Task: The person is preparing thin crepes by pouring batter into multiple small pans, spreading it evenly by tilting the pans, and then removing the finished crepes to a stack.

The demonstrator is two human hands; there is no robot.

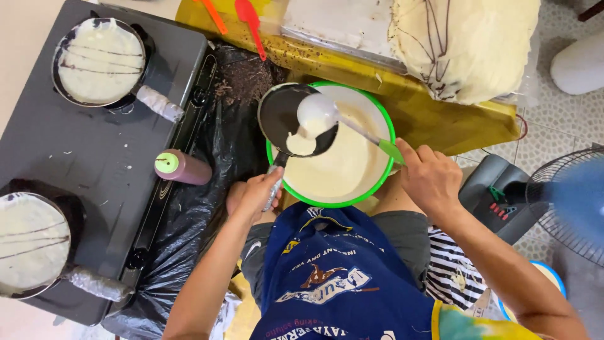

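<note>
Blue printed apron (pixel 333 277) cut off below, left hand (pixel 255 195) gripping small black pan (pixel 296 119), right hand (pixel 431 179) holding green-handled ladle (pixel 318 113), green-rimmed batter bowl (pixel 377 116) half hidden.

green-rimmed bowl (pixel 385 123), black pan (pixel 283 113), cream batter (pixel 340 167)

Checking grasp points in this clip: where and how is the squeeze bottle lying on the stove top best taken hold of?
Grip the squeeze bottle around its dark cylindrical body, coming from above with fingers across its width. It lies on its side on the stove top, green cap toward the left, so the round body is free on both long sides, with the black plastic sheet to its right.
</note>
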